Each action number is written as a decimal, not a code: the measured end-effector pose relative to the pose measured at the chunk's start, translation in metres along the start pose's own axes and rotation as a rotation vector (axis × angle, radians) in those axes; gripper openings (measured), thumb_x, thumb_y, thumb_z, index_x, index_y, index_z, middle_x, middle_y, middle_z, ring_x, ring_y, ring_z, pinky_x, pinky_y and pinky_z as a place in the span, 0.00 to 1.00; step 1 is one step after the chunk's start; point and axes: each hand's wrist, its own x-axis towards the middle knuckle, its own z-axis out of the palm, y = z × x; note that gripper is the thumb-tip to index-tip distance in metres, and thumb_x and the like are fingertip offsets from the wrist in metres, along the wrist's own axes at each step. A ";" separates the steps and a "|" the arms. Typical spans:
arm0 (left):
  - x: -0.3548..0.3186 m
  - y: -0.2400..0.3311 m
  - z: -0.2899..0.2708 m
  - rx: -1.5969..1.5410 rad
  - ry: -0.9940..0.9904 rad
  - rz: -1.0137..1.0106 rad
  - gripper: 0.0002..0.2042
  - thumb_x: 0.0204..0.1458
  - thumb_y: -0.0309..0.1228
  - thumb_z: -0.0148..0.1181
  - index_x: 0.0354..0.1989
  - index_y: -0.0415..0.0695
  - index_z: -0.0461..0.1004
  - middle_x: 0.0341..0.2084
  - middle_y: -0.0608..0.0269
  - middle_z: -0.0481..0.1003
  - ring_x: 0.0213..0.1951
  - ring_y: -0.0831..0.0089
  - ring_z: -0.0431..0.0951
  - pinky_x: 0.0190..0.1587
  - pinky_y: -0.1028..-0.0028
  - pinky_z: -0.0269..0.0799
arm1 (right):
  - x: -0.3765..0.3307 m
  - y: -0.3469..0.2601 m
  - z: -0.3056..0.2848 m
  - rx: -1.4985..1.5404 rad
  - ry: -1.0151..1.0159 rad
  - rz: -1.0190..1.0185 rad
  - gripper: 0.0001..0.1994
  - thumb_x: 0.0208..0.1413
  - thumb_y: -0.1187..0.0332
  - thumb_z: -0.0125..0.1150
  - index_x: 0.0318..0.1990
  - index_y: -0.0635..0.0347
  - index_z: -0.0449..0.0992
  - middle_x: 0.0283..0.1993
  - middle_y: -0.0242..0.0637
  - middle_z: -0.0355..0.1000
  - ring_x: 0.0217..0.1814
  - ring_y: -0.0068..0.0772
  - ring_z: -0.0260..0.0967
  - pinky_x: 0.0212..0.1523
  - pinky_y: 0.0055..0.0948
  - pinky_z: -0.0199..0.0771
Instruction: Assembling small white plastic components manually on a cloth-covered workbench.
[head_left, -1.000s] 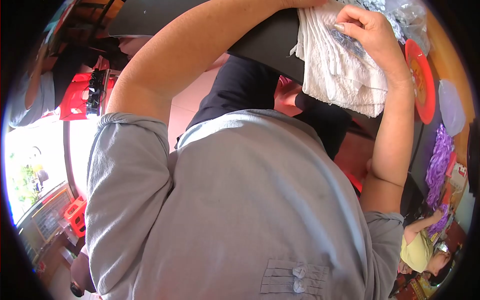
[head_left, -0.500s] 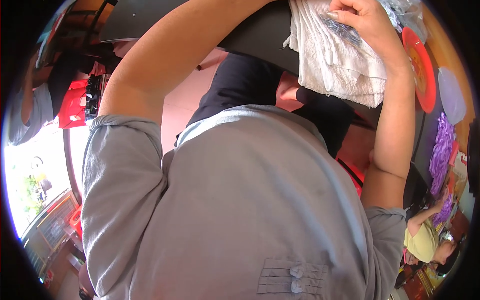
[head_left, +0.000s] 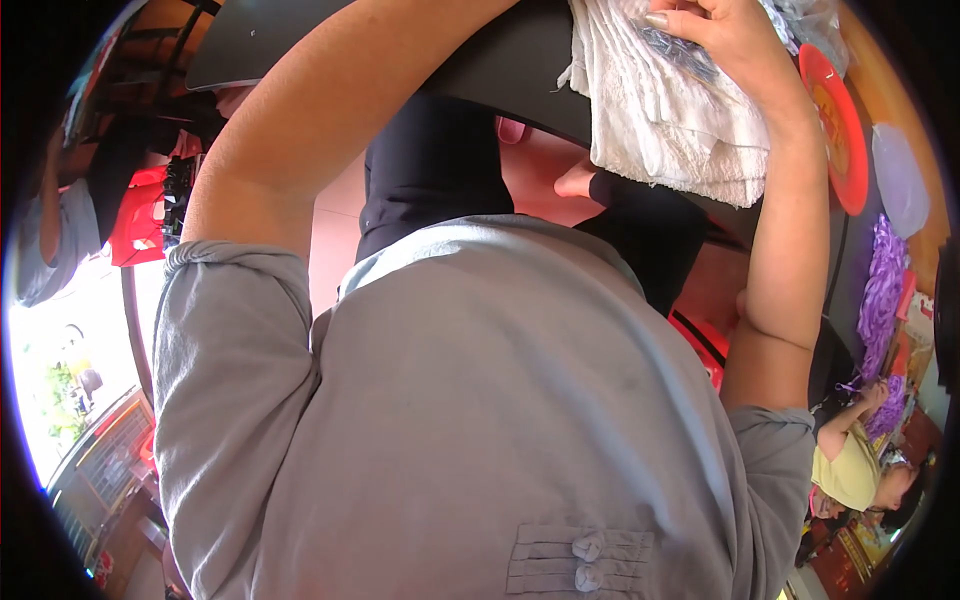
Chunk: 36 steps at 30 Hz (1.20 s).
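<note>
My right hand is over a folded white towel, its fingers curled and pressed together near the top edge of the view. Whatever the fingertips may hold is hidden. Beneath them, a pile of small, thin, dark silvery pieces lies on the towel; they are too small to name. My left forearm reaches up and out past the top edge, so my left hand is out of view. The towel drapes over the near edge of a dark table.
Right of my right forearm are a red round plate-like thing, a clear plastic bag, a pale lilac oval and a bundle of purple strips. A person in yellow sits farther right. Red stools stand at left.
The towel and table sit slightly higher and farther left in view. My right hand stays over the small pieces with its fingers still curled. My legs appear shifted left.
</note>
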 end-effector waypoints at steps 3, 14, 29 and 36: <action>0.002 -0.001 -0.001 -0.023 0.008 0.015 0.07 0.47 0.34 0.56 0.29 0.47 0.79 0.26 0.50 0.78 0.31 0.53 0.79 0.36 0.60 0.74 | 0.001 -0.002 -0.002 0.021 -0.003 0.001 0.04 0.45 0.75 0.62 0.27 0.68 0.75 0.21 0.32 0.72 0.26 0.17 0.66 0.28 0.22 0.65; 0.006 -0.001 -0.003 0.048 -0.020 0.028 0.08 0.48 0.34 0.55 0.29 0.46 0.79 0.27 0.51 0.78 0.32 0.52 0.79 0.37 0.60 0.74 | 0.004 0.010 -0.001 0.112 -0.021 -0.012 0.03 0.47 0.77 0.62 0.27 0.68 0.75 0.22 0.30 0.72 0.26 0.15 0.66 0.28 0.20 0.65; 0.005 0.006 -0.002 0.050 -0.057 -0.026 0.08 0.47 0.34 0.55 0.28 0.46 0.79 0.28 0.51 0.79 0.34 0.54 0.79 0.39 0.61 0.73 | 0.001 0.007 -0.002 0.085 -0.037 0.032 0.02 0.47 0.78 0.61 0.27 0.68 0.76 0.23 0.28 0.71 0.27 0.14 0.65 0.27 0.19 0.64; 0.006 0.005 -0.001 0.082 -0.070 -0.038 0.09 0.47 0.34 0.54 0.29 0.46 0.80 0.28 0.52 0.79 0.35 0.55 0.79 0.39 0.61 0.74 | 0.001 0.005 -0.002 0.123 -0.019 0.027 0.02 0.47 0.78 0.62 0.27 0.68 0.76 0.23 0.28 0.71 0.26 0.15 0.65 0.28 0.19 0.64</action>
